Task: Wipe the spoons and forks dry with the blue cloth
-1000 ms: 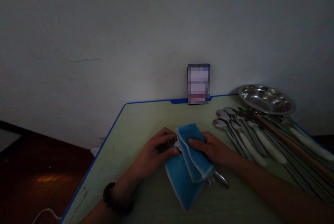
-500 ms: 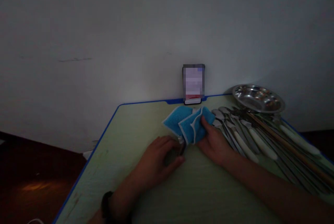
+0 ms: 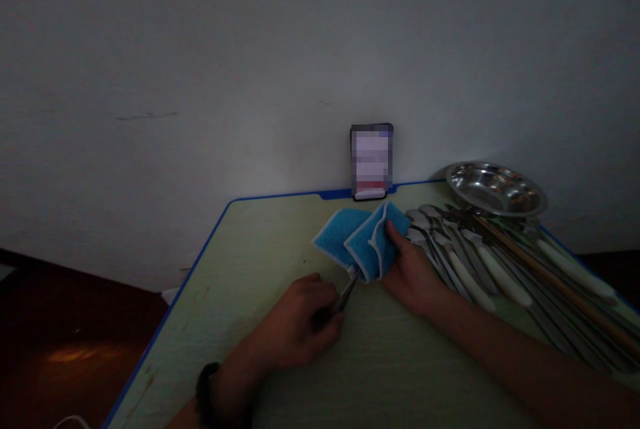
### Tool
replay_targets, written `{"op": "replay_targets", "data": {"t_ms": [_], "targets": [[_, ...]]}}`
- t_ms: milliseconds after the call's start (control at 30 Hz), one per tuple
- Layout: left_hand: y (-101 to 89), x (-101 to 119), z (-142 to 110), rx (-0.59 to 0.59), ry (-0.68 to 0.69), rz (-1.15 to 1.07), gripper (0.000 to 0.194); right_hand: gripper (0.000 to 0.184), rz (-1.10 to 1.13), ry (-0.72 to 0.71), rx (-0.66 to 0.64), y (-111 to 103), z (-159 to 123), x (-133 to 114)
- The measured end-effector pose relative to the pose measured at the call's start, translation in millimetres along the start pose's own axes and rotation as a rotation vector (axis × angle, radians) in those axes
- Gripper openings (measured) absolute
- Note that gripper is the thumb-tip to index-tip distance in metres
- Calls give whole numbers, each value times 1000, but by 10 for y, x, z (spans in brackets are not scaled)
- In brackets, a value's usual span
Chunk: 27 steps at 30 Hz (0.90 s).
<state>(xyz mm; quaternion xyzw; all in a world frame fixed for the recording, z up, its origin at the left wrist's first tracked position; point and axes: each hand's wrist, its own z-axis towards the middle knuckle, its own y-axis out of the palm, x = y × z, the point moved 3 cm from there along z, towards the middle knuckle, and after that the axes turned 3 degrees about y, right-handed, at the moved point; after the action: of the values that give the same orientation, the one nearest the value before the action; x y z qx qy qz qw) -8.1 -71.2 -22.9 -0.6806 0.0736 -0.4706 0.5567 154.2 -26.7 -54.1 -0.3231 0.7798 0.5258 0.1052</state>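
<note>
My left hand (image 3: 300, 326) is closed around the handle of a metal utensil (image 3: 346, 292) that runs up and to the right over the pale green table (image 3: 250, 249). The utensil's far end is wrapped in a folded blue cloth (image 3: 365, 242). My right hand (image 3: 413, 272) pinches that cloth around it, thumb on top. A dark band sits on my left wrist.
Several spoons with white handles (image 3: 465, 249) and wooden chopsticks (image 3: 550, 279) lie in a row on the right. A steel plate (image 3: 493, 188) stands at the back right. A phone (image 3: 371, 161) leans on the white wall. The blue table edge runs along the left above dark floor.
The cloth and my right hand moved from the near middle to farther back. My left hand has slid down the utensil, so more of its shaft now shows below the cloth.
</note>
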Motion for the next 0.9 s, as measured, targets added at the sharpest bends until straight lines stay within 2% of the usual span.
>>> {"op": "replay_targets", "data": {"t_ms": [100,267,333,467,633,900], "targets": [[-11,-32,4,14,-58,-108,22,27,-108,-23,-27,0,-27,-6],[-33,-103,30,135,-228,-239,35,25,-218,-73,-85,14,-72,-7],[-21,-99,40,126,-224,-194,33,26,-242,-80,-82,22,-83,-4],[11,-54,41,75,-125,-103,27,27,-190,-27,6,3,-65,7],[15,-53,19,71,-120,-215,30,26,-105,-18,62,-23,-12,-6],[21,-111,26,84,-193,-272,34,29,-276,-72,-75,30,-79,-8]]}}
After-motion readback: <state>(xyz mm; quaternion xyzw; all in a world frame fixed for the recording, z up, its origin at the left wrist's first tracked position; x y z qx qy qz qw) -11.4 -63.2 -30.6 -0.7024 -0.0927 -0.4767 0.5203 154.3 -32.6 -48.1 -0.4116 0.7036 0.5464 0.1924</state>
